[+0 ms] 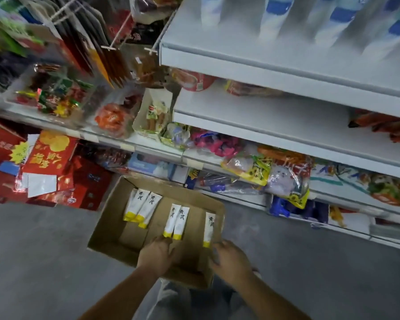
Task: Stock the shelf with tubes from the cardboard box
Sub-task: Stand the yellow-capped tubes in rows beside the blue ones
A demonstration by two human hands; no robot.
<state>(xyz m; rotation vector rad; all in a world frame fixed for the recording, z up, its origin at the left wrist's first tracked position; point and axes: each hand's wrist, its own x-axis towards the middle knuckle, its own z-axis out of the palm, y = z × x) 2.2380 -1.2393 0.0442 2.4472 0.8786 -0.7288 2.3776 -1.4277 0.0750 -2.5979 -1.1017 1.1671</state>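
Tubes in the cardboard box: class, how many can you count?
6. Three tubes overlap at back left, a pair lies mid-box, a single tube lies by the cardboard box's right wall. The left hand may hide others.

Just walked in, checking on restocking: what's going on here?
A person reaches into the cardboard box on the floor with both hands. The left hand is at the middle pair of tubes, the right hand beside the single tube. Three more tubes lie further left; no tube is in either grip yet.
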